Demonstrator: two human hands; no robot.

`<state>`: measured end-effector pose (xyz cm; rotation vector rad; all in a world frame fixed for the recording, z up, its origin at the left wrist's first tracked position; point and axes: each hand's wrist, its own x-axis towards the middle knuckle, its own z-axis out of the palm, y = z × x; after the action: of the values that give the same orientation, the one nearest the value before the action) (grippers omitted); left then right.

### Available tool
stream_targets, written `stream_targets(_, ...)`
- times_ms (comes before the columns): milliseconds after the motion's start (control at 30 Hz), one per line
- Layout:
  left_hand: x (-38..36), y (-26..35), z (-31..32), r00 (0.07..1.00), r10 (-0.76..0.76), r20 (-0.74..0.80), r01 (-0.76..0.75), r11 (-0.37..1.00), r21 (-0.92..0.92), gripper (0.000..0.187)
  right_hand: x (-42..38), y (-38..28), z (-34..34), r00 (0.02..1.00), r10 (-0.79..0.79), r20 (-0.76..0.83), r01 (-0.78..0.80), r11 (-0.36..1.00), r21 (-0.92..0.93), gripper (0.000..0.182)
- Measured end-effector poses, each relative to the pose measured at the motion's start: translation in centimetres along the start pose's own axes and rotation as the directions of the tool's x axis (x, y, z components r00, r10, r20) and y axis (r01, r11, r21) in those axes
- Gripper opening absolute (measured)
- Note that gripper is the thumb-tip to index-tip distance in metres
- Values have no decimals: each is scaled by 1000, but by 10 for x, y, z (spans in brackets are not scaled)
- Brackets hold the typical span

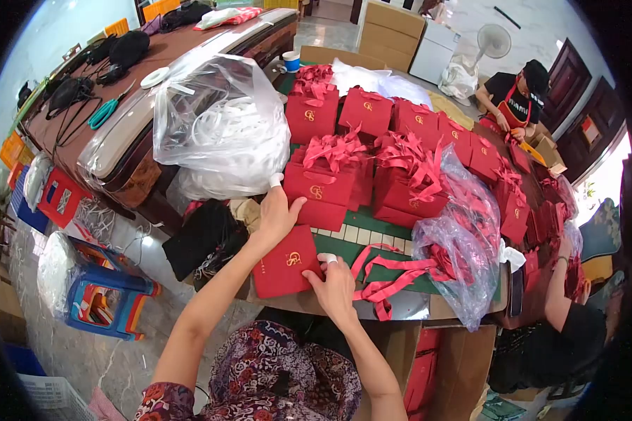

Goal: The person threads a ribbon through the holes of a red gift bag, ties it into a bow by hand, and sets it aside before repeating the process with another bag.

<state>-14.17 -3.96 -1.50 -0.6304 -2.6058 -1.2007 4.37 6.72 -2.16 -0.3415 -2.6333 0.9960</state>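
A flat red paper gift bag with a gold logo lies at the near table edge. My right hand grips its right side, thumb on the front face; a white cover is on one fingertip. My left hand is above that bag, thumb and index finger apart, holding nothing that I can see. Its white-covered fingertip is by a standing row of red gift bags with ribbon handles, beside a clear plastic sack of white cord. Loose red ribbons lie right of my right hand.
A crumpled clear plastic bag with red ribbons sits at the right. More red bags stand behind. A co-worker works at the far right; another person's arm is nearer. Teal scissors lie on the left table; a blue stool stands below.
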Motion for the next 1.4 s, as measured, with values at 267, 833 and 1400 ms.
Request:
stream_targets(267,-15,12,-12,999,10,48,-15,993,113,64,-9,4,-22,999,45,21,-46,998,43,37)
stream_targets(833,-134,42,-22,831,434,349,-475,879,37,49,0,36,-81,968,149,-204,-128,985,112,20)
stream_targets(1400,-133,41,-23,936,230,265,-266,958,107,38,-24,38,-111,985,29,169,-12,995,-102,21)
